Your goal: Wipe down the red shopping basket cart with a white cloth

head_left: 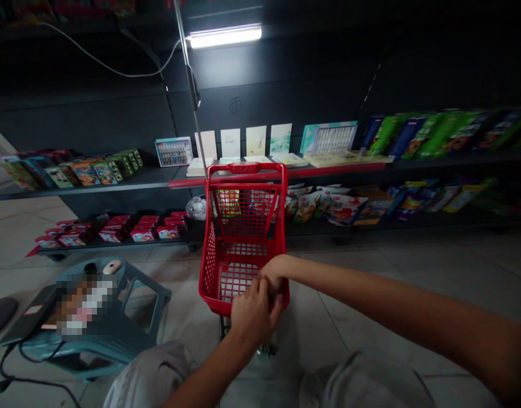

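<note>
A red shopping cart (212,306) with a grid-patterned basket stands right in front of me, and its handle is on the far side by the shelf. My left hand (255,309) is over the basket's near rim, its fingers bent against my right hand (275,275). The right wrist is sharply bent, and its fingers are mostly hidden behind the left hand. Both hands meet at the near right part of the basket. I cannot tell whether either touches the rim. The visible floor of the basket holds nothing.
A blue-grey plastic stool (145,283) at left carries a laptop, a mouse (112,267) and a blurred-out item; cables hang from it. Shelves behind hold booklets (230,143), marker sets (174,152), small boxes and snack bags (347,208). A thin metal pole (200,130) rises by the cart.
</note>
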Tool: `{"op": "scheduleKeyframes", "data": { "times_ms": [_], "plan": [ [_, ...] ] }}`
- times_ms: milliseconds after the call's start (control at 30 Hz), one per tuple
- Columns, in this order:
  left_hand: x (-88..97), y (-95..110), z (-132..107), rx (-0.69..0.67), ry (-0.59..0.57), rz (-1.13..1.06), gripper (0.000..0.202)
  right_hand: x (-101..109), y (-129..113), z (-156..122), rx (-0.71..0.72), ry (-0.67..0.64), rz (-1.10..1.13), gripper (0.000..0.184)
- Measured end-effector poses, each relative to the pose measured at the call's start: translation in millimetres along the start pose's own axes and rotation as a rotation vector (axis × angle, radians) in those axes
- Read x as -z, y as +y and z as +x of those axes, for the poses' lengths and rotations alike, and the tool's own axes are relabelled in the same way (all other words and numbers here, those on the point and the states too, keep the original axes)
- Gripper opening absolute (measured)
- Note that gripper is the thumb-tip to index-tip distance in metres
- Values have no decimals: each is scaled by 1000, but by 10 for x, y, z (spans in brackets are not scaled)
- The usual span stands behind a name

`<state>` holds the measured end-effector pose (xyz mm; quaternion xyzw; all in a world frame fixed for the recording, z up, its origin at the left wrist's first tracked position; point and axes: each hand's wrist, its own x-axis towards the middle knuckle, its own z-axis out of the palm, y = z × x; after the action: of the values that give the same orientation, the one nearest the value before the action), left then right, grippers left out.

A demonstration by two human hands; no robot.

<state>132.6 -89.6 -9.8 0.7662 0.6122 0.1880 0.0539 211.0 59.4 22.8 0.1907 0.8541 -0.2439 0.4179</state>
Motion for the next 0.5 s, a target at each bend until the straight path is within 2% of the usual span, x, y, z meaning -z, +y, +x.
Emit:
{"op": "scheduleKeyframes", "data": {
  "times_ms": [67,133,233,400,500],
  "plan": [
    [-61,-48,11,-99,-19,-22,34,-45,-26,-59,-17,-15,-141,22],
    [-105,-67,6,-188,1,-38,32,-95,-59,-90,-73,30,-194,24],
    [-129,-90,-23,-208,50,-39,30,-145,-103,-99,-142,119,-166,30],
    [-83,-253,-61,-187,65,-4,31,-85,-94,-74,57,241,-99,36],
    [-58,-371,-70,-187,93,23,33,22,-16,-86,87,263,-98,37]
  ]
}}
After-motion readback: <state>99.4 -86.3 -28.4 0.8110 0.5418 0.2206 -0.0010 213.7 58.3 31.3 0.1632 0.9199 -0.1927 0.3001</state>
